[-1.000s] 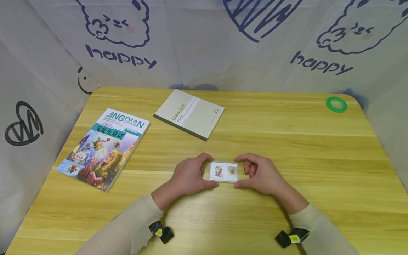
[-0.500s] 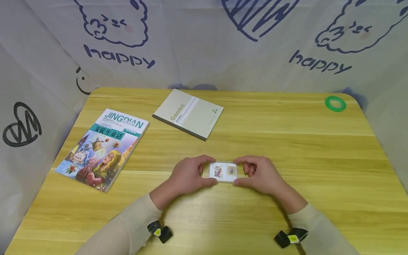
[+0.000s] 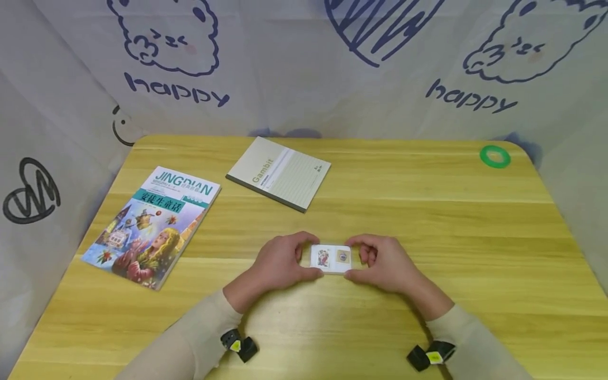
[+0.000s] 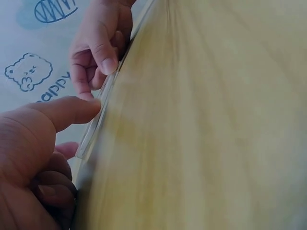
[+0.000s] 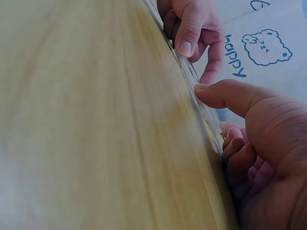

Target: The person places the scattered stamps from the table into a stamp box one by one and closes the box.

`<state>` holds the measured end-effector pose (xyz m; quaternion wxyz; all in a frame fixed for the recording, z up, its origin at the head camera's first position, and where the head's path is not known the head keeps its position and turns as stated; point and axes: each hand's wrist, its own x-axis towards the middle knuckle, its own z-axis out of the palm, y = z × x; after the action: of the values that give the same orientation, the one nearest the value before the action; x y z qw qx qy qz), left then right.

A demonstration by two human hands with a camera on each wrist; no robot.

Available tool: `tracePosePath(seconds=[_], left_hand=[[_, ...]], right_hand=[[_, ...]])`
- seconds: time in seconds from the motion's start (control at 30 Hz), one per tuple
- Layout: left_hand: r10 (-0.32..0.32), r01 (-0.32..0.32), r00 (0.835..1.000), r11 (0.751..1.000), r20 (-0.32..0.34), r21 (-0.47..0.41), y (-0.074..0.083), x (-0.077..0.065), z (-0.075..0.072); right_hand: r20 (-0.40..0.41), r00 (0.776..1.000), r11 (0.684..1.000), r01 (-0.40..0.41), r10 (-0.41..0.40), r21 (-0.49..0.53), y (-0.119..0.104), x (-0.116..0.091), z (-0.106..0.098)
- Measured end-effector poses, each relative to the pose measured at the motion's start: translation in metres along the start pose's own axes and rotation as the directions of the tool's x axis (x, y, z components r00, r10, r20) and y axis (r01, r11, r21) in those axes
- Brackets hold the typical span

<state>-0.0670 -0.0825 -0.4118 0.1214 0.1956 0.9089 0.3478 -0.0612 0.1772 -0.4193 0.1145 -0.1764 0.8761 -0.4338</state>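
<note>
A small flat clear plastic case lies at the front middle of the table in the head view. Its white face carries a coloured figure print and a tan square with a round emblem. My left hand pinches the left end, thumb on the near edge and index finger at the far corner. At the opposite end, my right hand pinches it the same way. The left wrist view shows the case edge-on, low over the wood, with a thumb on its side. From the right wrist, the case appears as a thin clear strip.
An illustrated book lies at the left of the wooden table. Behind the hands is a beige notebook. A green tape roll sits at the far right corner. White printed cloth hangs behind the table.
Both index fingertips have drawn slightly closer to the case's far corners. The case stays nearly in place, while the whole head view has shifted a little.
</note>
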Motion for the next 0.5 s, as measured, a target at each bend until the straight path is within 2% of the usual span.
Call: tracePosePath(seconds=[0.3, 0.5], left_hand=[[0.019, -0.020, 1.000, 1.000, 0.018, 0.014, -0.0008, 0.0011, -0.0004], [0.011, -0.011, 1.000, 1.000, 0.009, 0.028, 0.0004, 0.0017, 0.0010]], right_hand=[[0.035, 0.999, 1.000, -0.007, 0.007, -0.007, 0.0011, -0.0004, -0.0038], [0.022, 1.000, 1.000, -0.020, 0.020, -0.013, 0.0019, 0.0000, -0.0041]])
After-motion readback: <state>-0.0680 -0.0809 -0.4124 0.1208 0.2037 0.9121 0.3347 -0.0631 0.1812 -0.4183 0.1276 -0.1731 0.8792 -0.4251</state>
